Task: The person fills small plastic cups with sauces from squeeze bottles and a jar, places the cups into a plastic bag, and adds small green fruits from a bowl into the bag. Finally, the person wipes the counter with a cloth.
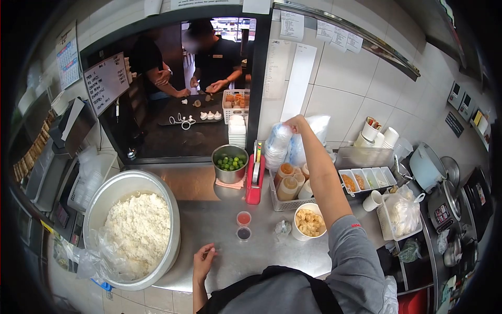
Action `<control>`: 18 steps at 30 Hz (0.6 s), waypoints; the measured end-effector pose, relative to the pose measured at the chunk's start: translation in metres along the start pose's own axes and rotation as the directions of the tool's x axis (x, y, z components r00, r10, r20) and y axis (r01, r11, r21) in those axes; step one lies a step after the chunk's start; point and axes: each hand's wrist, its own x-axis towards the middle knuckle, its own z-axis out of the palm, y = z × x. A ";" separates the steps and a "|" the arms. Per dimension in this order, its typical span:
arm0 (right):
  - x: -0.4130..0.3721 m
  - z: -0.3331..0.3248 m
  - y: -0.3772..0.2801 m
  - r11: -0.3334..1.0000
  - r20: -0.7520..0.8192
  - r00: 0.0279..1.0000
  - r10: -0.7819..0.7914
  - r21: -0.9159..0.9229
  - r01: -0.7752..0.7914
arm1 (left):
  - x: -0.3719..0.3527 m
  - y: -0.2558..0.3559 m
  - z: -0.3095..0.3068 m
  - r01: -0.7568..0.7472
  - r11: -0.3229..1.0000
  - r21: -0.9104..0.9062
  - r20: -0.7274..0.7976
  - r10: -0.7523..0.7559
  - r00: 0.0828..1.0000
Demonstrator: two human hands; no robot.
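Note:
My right hand [297,124] is stretched out to the back of the counter, its fingers closed at the top of a clear plastic sleeve of stacked lids or cups [277,146]. What exactly the fingertips grip is partly hidden. Near the counter's front edge, my left hand [204,260] hovers with fingers loosely apart and nothing visible in them. Ahead of it sit two small lidded sauce cups, one red [243,218] and one dark [243,233]. Under my right forearm stands a white bowl [301,237] of golden chunks of food, beside a crumpled clear plastic piece [283,227].
A large tub of white rice [174,225] stands at left. A pot of green limes [214,157], a red tape dispenser [253,194] and a basket of sauce bottles [282,205] line the back. Topping trays [366,179] sit right. Two people [219,60] work beyond the hatch.

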 end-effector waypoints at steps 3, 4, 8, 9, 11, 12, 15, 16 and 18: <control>-0.017 -0.007 -0.007 0.999 0.035 0.999 0.019 0.026 -0.019 | -0.001 0.001 0.000 -0.002 1.000 0.023 0.007 0.002 1.000; -0.035 -0.007 -0.010 0.999 -0.050 0.997 -0.050 -0.019 0.050 | -0.002 0.002 0.000 -0.002 1.000 0.025 0.008 0.002 1.000; -0.058 0.000 -0.014 0.923 -0.317 0.867 -0.385 -0.130 0.362 | -0.004 0.008 0.001 0.004 0.999 0.036 0.007 -0.005 1.000; -0.062 0.002 -0.014 0.912 -0.346 0.847 -0.404 -0.084 0.401 | -0.004 0.010 0.002 0.007 0.999 0.041 0.003 -0.007 1.000; -0.073 0.010 -0.015 0.875 -0.400 0.803 -0.442 0.005 0.484 | -0.004 0.007 0.001 -0.009 0.999 0.052 0.004 0.009 1.000; -0.067 0.010 -0.017 0.805 -0.460 0.742 -0.487 0.093 0.586 | -0.003 0.006 0.000 -0.019 0.998 0.058 0.000 0.019 1.000; -0.055 0.018 -0.009 0.706 -0.714 0.519 -0.470 0.049 0.706 | -0.005 0.006 -0.002 -0.033 0.997 0.076 -0.005 0.034 0.999; -0.069 0.031 -0.006 0.791 -0.814 0.392 -0.428 -0.127 0.598 | -0.007 0.007 0.000 -0.032 0.995 0.091 0.007 0.032 0.999; -0.075 0.034 0.001 0.833 -0.787 0.391 -0.476 -0.262 0.487 | -0.006 0.017 0.001 -0.034 0.991 0.129 0.035 0.029 0.999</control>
